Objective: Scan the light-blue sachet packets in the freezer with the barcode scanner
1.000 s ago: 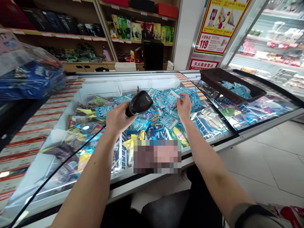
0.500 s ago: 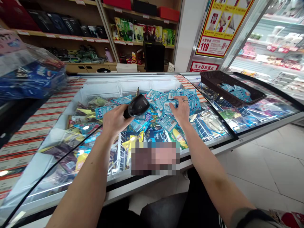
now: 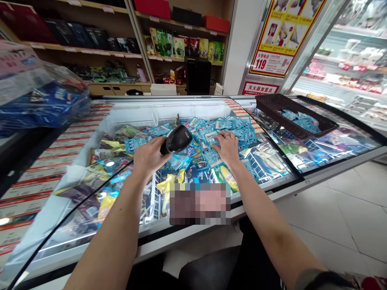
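Note:
My left hand (image 3: 149, 155) grips a black barcode scanner (image 3: 178, 139), its head pointing right over the open chest freezer (image 3: 151, 108). My right hand (image 3: 227, 148) lies with fingers spread on a heap of light-blue ice-cream packets (image 3: 232, 127) inside the freezer, touching them from above. Mixed yellow, green and dark wrappers (image 3: 169, 177) fill the freezer nearer to me.
A dark wicker tray (image 3: 272, 105) holding a few blue packets rests on the freezer's glass lid at right. A stack of blue plastic-wrapped goods (image 3: 42, 100) sits at left. Shelves of boxed goods (image 3: 181, 40) stand behind, a refrigerated display case (image 3: 347, 68) at far right.
My right hand let go of the blue packet it was pinching and moved down and left, flat onto the heap. The scanner dipped slightly lower.

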`<state>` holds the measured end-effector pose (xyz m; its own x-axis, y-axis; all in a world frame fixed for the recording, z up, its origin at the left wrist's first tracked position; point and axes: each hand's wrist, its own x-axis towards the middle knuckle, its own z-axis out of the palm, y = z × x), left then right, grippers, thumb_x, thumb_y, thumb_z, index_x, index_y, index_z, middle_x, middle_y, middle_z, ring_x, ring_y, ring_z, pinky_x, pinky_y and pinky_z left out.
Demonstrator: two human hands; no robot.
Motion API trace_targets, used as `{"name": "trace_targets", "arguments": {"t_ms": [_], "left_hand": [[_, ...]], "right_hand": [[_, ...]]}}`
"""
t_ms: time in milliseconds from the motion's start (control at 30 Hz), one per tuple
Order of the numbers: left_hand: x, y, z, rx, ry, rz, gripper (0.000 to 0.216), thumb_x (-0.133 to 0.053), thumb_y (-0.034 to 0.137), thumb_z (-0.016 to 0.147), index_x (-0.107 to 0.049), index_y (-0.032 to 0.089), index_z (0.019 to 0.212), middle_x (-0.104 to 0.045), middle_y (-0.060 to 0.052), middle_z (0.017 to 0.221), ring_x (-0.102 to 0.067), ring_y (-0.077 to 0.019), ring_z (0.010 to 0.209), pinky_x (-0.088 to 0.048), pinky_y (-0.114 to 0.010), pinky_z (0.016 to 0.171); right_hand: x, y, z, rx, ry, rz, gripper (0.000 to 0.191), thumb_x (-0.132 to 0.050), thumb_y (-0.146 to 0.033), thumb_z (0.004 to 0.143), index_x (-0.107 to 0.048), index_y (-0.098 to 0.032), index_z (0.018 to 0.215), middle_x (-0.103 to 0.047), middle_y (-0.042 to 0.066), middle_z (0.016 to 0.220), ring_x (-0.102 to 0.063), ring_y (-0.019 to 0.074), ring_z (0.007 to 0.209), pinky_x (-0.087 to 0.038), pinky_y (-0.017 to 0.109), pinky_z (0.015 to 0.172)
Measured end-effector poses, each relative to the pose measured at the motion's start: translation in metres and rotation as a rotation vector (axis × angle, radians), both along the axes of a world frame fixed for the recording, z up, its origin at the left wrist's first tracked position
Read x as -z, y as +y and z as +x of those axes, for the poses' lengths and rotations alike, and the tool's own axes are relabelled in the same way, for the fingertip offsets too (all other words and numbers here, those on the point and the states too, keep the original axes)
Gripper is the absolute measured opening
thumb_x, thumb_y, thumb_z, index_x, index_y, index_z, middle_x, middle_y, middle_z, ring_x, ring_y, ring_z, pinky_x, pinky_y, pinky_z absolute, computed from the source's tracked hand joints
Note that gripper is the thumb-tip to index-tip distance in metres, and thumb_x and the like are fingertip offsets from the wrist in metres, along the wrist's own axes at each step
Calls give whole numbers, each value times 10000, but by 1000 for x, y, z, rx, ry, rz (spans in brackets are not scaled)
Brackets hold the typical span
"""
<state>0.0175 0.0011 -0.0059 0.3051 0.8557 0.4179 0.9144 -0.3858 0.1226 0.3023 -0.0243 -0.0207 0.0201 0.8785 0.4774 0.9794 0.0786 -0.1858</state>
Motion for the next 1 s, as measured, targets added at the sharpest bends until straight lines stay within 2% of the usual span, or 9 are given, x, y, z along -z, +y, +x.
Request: {"name": "trace_targets", "arguments": {"t_ms": [133, 333, 433, 500, 633, 767, 833, 900, 1000], "left_hand": [[1, 1, -4, -18, 0, 24, 393, -513, 464, 805, -569, 253, 1131, -664, -47, 1110, -623, -264, 951, -385, -307, 647], [0, 2, -7, -39, 17, 46, 378, -511, 456, 804, -569, 238, 1107, -672, -59, 1058, -623, -251, 932, -386, -300, 651], [-2, 2, -7, -41, 26, 39, 378, -519, 452, 794, -572, 233, 1098, -671, -60, 1050, -623, -246, 921, -381, -295, 640], [-3, 2, -8, -46, 31, 34, 381, -521, 453, 789, -573, 232, 1095, -670, -61, 1048, -621, -246, 924, -380, -293, 642], [-3, 1, -10, -75, 25, 39, 376, -514, 464, 790, -584, 227, 1074, -667, -67, 1042, -618, -257, 925, -379, -299, 646], [-1, 2, -11, -99, 4, 39, 385, -511, 461, 792, -580, 237, 1097, -664, -62, 1066, -617, -267, 937, -382, -309, 657], [0, 3, -11, -89, -6, 32, 400, -515, 461, 790, -572, 244, 1121, -659, -61, 1091, -614, -270, 950, -388, -313, 669], [0, 4, -12, -88, -23, 28, 414, -516, 470, 790, -566, 247, 1135, -655, -63, 1107, -614, -270, 959, -391, -312, 677], [-2, 4, -13, -107, -40, 40, 426, -509, 485, 793, -560, 243, 1141, -661, -65, 1091, -616, -266, 964, -393, -307, 679]], "right_hand": [[-2, -2, -10, -42, 21, 42, 286, -493, -351, 916, -624, -234, 1141, -564, 93, 1239, -428, 289, 1148, -323, 431, 926], [0, 8, -42, -389, -43, -74, 376, -395, -321, 961, -506, -254, 1314, -514, 43, 1375, -413, 238, 1256, -283, 436, 1041], [3, 14, -54, -489, -96, -139, 410, -400, -317, 962, -448, -266, 1366, -427, 23, 1457, -348, 247, 1335, -218, 496, 1101], [3, 17, -56, -531, -112, -177, 399, -411, -331, 960, -464, -287, 1353, -429, 14, 1456, -333, 257, 1353, -179, 540, 1117], [2, 19, -51, -543, -86, -204, 335, -430, -380, 954, -569, -288, 1244, -557, 32, 1336, -443, 255, 1270, -171, 560, 1114], [5, 19, -47, -494, -15, -158, 305, -440, -414, 948, -640, -246, 1105, -637, 45, 1209, -530, 229, 1160, -198, 500, 1109], [6, 20, -48, -452, 46, -135, 312, -427, -424, 951, -654, -235, 1050, -664, 41, 1139, -568, 215, 1087, -251, 457, 1085], [3, 24, -51, -407, 103, -120, 317, -413, -414, 956, -647, -228, 1063, -670, 44, 1110, -583, 207, 1042, -324, 405, 1030], [-3, 35, -55, -367, 122, -101, 339, -400, -358, 962, -590, -201, 1195, -647, 68, 1169, -562, 218, 1085, -378, 361, 974]]}}
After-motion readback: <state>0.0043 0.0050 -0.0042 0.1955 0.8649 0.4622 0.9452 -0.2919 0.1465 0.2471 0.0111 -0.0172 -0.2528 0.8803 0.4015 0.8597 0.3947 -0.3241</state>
